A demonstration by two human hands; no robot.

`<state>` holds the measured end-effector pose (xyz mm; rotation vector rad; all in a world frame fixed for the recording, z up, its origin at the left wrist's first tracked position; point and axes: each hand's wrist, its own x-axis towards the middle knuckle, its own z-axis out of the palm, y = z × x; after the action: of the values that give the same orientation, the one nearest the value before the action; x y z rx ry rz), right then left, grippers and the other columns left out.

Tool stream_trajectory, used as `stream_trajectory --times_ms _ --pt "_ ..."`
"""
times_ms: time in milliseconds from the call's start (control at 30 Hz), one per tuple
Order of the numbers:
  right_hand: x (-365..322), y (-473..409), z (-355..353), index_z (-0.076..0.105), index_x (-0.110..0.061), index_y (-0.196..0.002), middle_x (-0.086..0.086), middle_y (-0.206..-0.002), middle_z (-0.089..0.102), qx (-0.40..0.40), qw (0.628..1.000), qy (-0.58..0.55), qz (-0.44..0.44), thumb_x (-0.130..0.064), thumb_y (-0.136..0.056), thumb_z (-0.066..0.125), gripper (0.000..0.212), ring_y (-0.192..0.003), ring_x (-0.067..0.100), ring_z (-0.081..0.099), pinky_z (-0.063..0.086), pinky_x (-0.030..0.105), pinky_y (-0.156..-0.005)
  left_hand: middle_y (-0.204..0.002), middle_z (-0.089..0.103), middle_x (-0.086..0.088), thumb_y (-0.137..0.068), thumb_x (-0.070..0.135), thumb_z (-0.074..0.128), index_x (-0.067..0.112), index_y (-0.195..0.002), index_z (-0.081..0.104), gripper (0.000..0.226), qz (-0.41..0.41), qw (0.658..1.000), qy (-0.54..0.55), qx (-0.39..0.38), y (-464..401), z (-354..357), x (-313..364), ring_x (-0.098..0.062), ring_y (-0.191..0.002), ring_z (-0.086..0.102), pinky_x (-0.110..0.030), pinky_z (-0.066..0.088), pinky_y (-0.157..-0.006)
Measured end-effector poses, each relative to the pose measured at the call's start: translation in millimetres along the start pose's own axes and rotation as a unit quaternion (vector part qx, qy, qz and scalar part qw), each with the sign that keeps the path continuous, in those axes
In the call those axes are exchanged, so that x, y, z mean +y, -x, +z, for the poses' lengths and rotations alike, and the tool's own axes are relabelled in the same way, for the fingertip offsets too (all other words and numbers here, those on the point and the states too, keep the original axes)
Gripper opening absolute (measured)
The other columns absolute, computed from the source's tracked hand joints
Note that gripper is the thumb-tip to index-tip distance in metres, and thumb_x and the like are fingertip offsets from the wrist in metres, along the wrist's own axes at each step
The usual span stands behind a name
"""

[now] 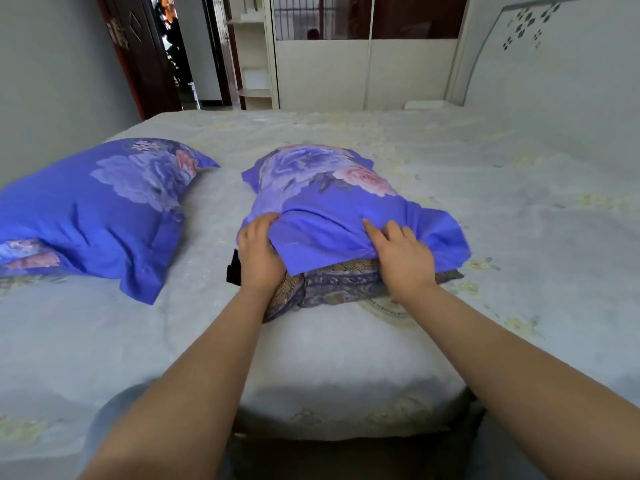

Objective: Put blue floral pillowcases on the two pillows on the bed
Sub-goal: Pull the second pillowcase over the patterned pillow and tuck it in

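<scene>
A pillow in a blue floral pillowcase (100, 209) lies on the left of the bed (519, 209). In the middle lies a second pillow (343, 284) with a dark patterned cover, its near end sticking out of a second blue floral pillowcase (332, 202) that covers most of it. My left hand (258, 252) grips the left edge of this pillowcase's opening, fingertips tucked under the cloth. On top of the cloth near the opening rests my right hand (398, 256), fingers curled and bunching the fabric.
The bed has a pale floral sheet. A small black object (233, 270) peeks out beside my left wrist. A white headboard (554, 57) stands at the right, a wardrobe (363, 64) behind the bed, and an open dark door (145, 53) at the back left.
</scene>
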<state>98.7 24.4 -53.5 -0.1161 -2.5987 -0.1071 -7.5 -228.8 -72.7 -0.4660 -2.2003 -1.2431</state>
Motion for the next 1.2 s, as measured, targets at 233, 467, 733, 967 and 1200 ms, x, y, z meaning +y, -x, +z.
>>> stream_trajectory --times_ms 233,467,733,967,1200 --pt "6.4 8.1 7.5 0.040 -0.034 -0.161 0.010 -0.113 0.049 -0.004 0.994 -0.101 0.036 0.003 -0.084 0.062 0.089 -0.099 0.039 0.055 0.054 0.048 -0.061 -0.109 0.072 -0.001 -0.084 0.010 0.059 0.018 -0.112 0.072 0.031 0.172 0.985 0.002 0.009 37.3 -27.3 60.5 -0.029 -0.102 0.065 -0.043 0.042 -0.102" --pt "27.9 43.6 -5.7 0.066 -0.020 -0.140 0.016 -0.112 0.052 0.207 0.957 -0.196 0.055 0.003 -0.078 0.054 0.067 -0.100 0.040 0.053 0.046 0.049 -0.084 -0.063 0.049 -0.004 -0.088 0.051 0.073 0.016 -0.070 0.045 0.048 0.142 0.981 -0.129 -0.030 73.3 -59.1 31.9 -0.033 -0.062 0.048 -0.039 0.034 -0.056" --pt "73.6 79.2 -9.4 0.072 -0.018 -0.126 0.013 -0.116 0.061 0.254 0.891 -0.263 0.268 -0.004 -0.077 0.047 0.057 -0.099 0.039 0.062 0.047 0.048 -0.077 -0.083 0.048 -0.008 -0.062 -0.012 0.055 0.012 -0.077 0.051 0.029 0.122 0.976 -0.171 0.058 104.7 -93.7 1.0 -0.032 -0.075 0.044 -0.033 0.029 -0.054" --pt "74.7 108.0 2.6 0.065 -0.010 -0.109 0.013 -0.109 0.065 0.251 0.843 -0.323 0.349 -0.003 -0.077 0.039 0.042 -0.100 0.039 0.059 0.046 0.050 -0.083 -0.072 0.041 -0.004 -0.059 -0.008 0.045 0.016 -0.069 0.043 0.026 0.136 0.985 -0.105 0.026 125.6 -98.0 -5.4 -0.028 -0.067 0.036 -0.034 0.019 -0.058" --pt "82.7 131.0 33.4 0.076 -0.023 -0.100 0.014 -0.102 0.071 0.015 0.769 -0.340 0.541 -0.011 -0.078 0.044 0.041 -0.098 0.044 0.062 0.048 0.050 -0.091 -0.068 0.044 -0.003 -0.058 -0.010 0.048 0.020 -0.068 0.042 0.032 -0.004 0.948 -0.258 -0.188 152.6 -87.8 -29.8 -0.034 -0.064 0.044 -0.036 0.033 -0.060"
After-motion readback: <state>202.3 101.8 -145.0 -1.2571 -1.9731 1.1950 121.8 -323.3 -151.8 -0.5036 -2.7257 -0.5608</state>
